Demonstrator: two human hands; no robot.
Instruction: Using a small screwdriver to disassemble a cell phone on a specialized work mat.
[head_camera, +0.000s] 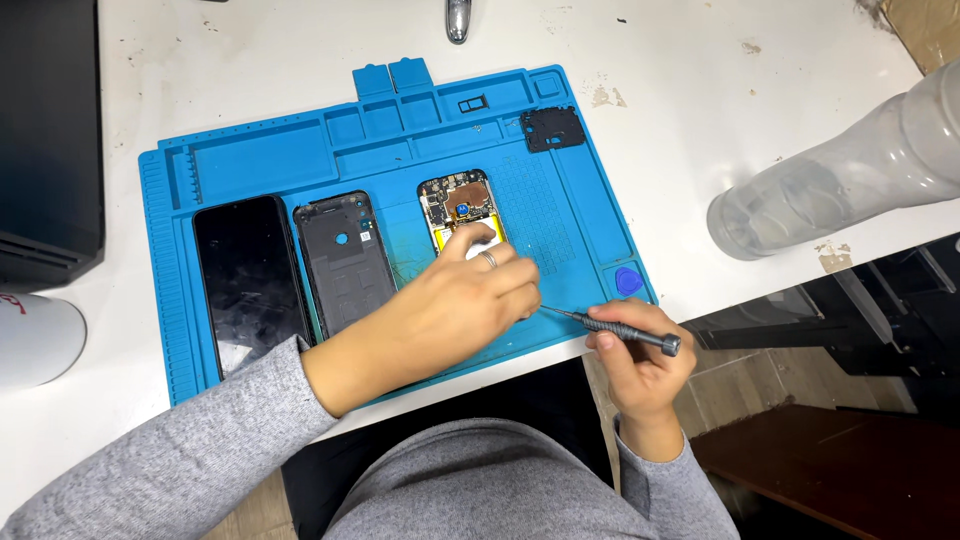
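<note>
On blue mat (250, 150), left hand (455, 305) pinning opened phone (460, 205), right hand (640, 365) gripping screwdriver (620, 330)

Matt blue rubbery mat (585, 215), glossy black glass screen (248, 280) — knurled grey metal screwdriver (625, 332).

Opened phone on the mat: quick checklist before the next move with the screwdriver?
1. Opened phone lies flat on the blue mat: ok.
2. Left hand steadies the phone's lower part: ok.
3. Right hand grips the screwdriver: ok.
4. Screwdriver tip seated in a screw: cannot tell, hidden behind the left hand.
5. Back cover and screen panel set aside on the mat, apart from the phone: ok.
6. Clear plastic bottle on its side at the table edge, off the mat: ok.
</note>
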